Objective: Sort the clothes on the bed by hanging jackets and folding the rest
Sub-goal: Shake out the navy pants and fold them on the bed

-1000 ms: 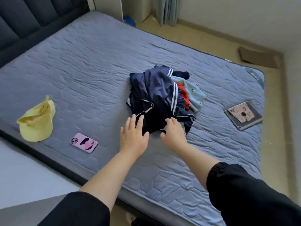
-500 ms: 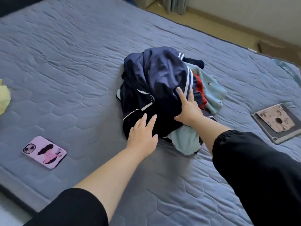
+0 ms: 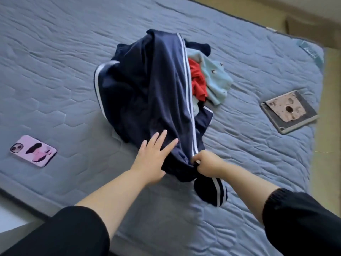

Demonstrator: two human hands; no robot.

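One navy white-striped garment [image 3: 147, 93], likely jacket, tops clothes pile on bed [image 3: 55, 52]. Its bunched near end gripped by right hand [image 3: 206, 164]; left hand [image 3: 153, 159] flat, fingers spread, touching fabric. Beside it red garment [image 3: 198, 82], pale blue garment [image 3: 215, 80]. At left pink phone [image 3: 33, 150], at right tablet [image 3: 288, 111].

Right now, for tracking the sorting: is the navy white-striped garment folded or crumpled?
Crumpled: the navy white-striped garment drapes over the clothes pile, its near end bunched in the right hand.
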